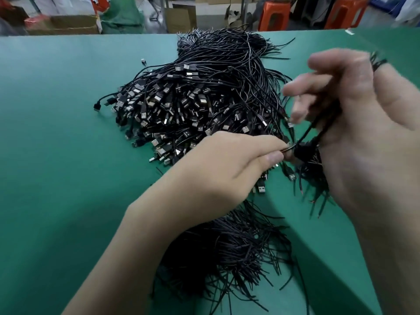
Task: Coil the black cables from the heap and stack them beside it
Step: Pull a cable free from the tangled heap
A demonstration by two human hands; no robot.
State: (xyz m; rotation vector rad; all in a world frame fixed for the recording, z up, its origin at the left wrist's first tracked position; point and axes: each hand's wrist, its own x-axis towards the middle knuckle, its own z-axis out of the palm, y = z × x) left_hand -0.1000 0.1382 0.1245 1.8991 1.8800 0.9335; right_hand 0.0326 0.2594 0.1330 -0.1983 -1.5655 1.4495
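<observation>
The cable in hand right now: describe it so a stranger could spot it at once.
On the green table, look just right of the big heap of black cables, where the two hands meet. The cable is the one raised off the table, stretched from the left hand's pinch up into the right hand; its neighbours lie on the table.

The desk (pixel 56 133) has a smooth, matt green mat. The heap (pixel 193 98) is black, slightly glossy plastic-sheathed cable with shiny metal plugs.
</observation>
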